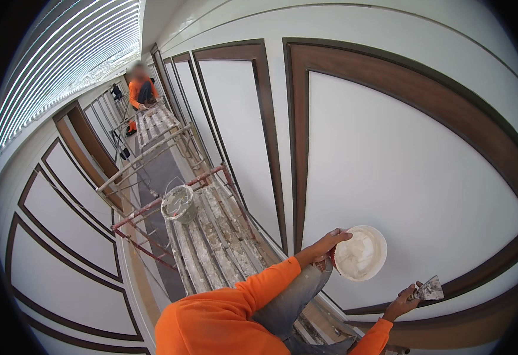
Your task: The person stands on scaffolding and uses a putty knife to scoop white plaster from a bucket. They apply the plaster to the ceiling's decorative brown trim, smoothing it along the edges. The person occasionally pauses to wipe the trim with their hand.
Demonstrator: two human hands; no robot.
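My left hand (325,246) grips a white plastic tub (361,253) by its side, its mouth tipped toward me. Inside the tub is a pale, creamy paste. Lower and to the right, my right hand (402,303) is closed round the handle of a putty knife (430,289), whose wide blade is smeared with grey-white residue. Both hands are in front of a white wall panel (401,160) framed with dark brown trim (298,118). The knife blade lies near the lower trim; I cannot tell whether it touches.
I sit on splattered scaffold planks (220,234). A bucket (179,205) with a wire handle stands on them, beside a red scaffold frame (152,207). Farther along, a person in orange (142,92) crouches on more planks (155,122). Panelled wall (70,207) runs along the left.
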